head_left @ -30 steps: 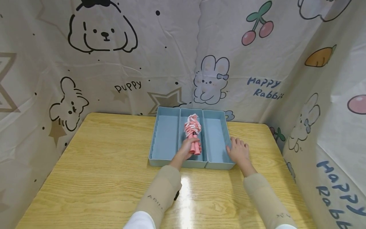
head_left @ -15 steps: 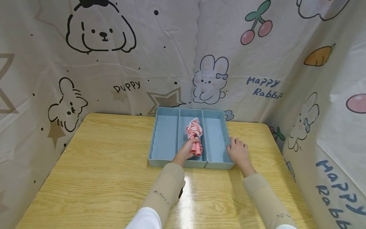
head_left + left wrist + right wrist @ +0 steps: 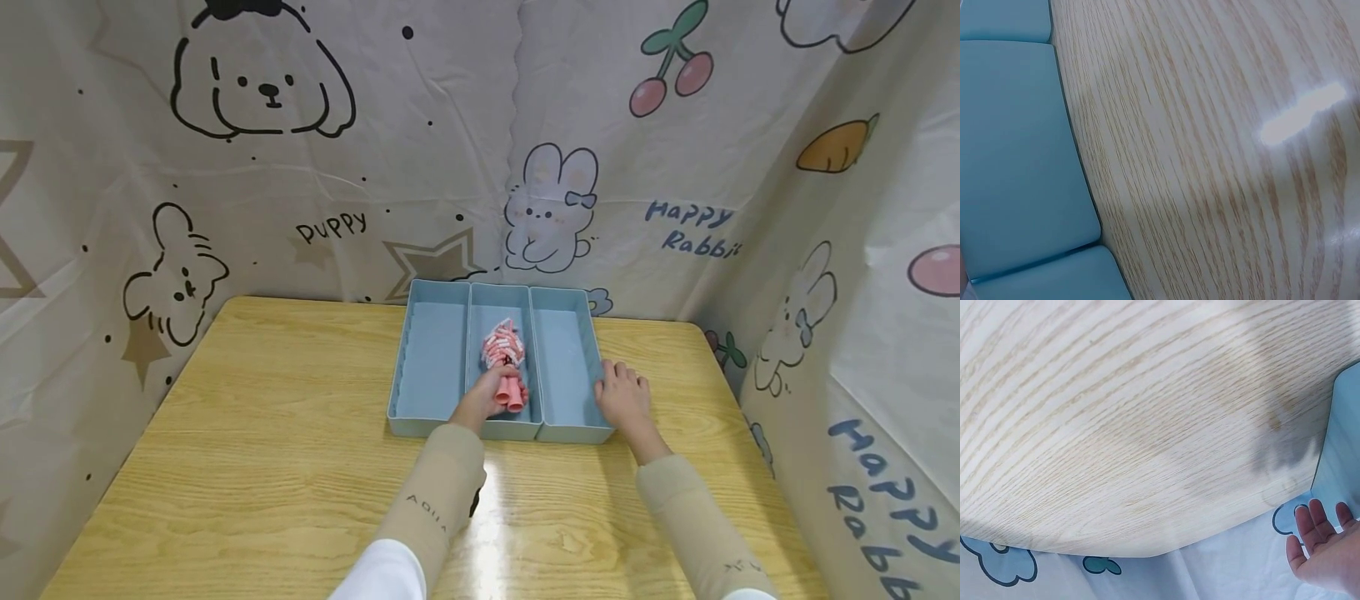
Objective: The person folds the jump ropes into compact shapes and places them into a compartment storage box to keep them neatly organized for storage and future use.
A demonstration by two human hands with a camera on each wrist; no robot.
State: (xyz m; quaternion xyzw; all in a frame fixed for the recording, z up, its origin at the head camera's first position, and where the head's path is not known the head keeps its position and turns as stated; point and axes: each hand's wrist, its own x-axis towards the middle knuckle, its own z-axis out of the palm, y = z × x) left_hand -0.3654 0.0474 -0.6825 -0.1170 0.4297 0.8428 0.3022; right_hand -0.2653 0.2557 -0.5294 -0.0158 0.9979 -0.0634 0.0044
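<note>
In the head view my left hand (image 3: pixel 487 395) grips a jump rope (image 3: pixel 503 345) by its two pink handles. The rope's pink and white beaded cord is bundled beyond the fingers, within the outline of the middle blue box (image 3: pixel 501 298). My right hand (image 3: pixel 624 395) rests against the outer side of the right blue box (image 3: pixel 564 333), fingers extended along its rim. The right wrist view shows that hand (image 3: pixel 1325 550) with relaxed fingers beside the box's blue wall (image 3: pixel 1344 444). Only the boxes' outer front walls (image 3: pixel 1022 156) fill the left of the left wrist view; the jump rope is hidden there.
A left blue box (image 3: pixel 435 342) stands flush beside the middle one, making a row of three near the table's back edge. Wooden tabletop (image 3: pixel 262 433) extends left and in front. A printed cloth (image 3: pixel 420 167) hangs behind and along both sides.
My left hand has lowered the jump rope slightly into the middle box, the cord bundle shifting toward me. My right hand stays at the right box's side.
</note>
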